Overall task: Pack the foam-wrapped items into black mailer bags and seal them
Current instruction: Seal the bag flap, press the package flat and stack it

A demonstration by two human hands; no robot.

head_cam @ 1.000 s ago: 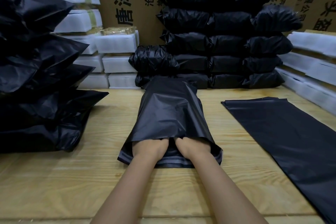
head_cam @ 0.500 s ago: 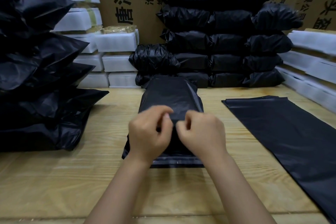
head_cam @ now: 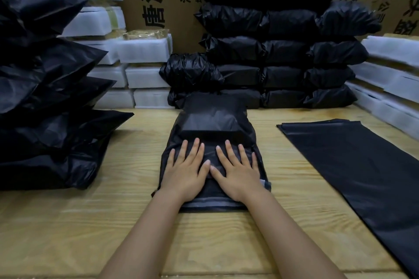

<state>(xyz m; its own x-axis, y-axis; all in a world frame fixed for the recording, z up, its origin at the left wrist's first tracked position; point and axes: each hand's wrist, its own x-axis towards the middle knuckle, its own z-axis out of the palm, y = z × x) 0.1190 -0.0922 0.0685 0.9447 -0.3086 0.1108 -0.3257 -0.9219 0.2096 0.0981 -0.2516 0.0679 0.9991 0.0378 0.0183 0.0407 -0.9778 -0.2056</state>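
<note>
The black mailer bag (head_cam: pixel 215 120) lies mid-frame on the desk (head_cam: pixel 113 222), bulging over something blocky, with its pale seal strip (head_cam: pixel 213 203) nearest the person. The left hand (head_cam: pixel 184 172) and right hand (head_cam: pixel 238 172) press flat on it; neither grip holds anything. The film looks thin, soft and slippery, and the contents light but firm, so it is best pinched at the loose near edge. Empty bags (head_cam: pixel 362 176) lie at right, and foam-wrapped items (head_cam: pixel 145 52) are stacked at upper left.

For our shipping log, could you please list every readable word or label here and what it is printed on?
"唐泽A": large, sideways, cut off, on the back carton.
"沧州唐": smaller, sideways, same carton.
Right cartons: partial print, too blurred to read.
Mailer bag, foam-wrapped items: no text seen.
</note>
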